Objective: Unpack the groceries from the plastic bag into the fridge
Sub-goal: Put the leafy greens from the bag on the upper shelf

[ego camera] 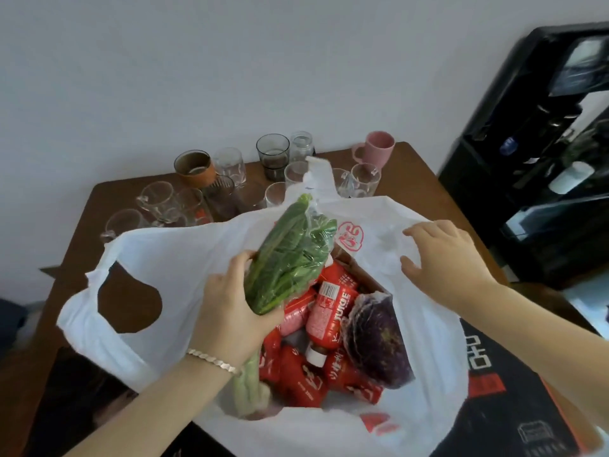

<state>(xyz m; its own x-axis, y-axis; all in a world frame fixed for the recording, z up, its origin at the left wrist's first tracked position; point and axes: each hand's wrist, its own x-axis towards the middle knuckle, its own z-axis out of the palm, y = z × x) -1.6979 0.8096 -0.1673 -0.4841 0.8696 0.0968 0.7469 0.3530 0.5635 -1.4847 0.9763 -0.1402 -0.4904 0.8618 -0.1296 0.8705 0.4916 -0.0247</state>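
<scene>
Grips the greens (290,258) in the left hand (230,305), fingers curled round the stalk end, just above the open mouth of the bag (158,252) and over the juice bottles (333,311). Lays the right hand (441,258), fingers spread and holding nothing, on the bag's rim at 2 o'clock.

Could lose the greens through the slick clear wrap, since only the lower end is held and the leafy bulk hangs free above. Could bruise the leaves by squeezing harder to make up for that. Could clip the glasses (230,186) crowded at 12 o'clock on the tabletop (415,179) if swung forward, as the tip already reaches toward them. Could drag the bag along if the rim is let go.

Runs lengthwise from stalks at 7 o'clock to leaf tips at about 12 to 1 o'clock, apparently tilted upward, tips pointing away from the person.
</scene>
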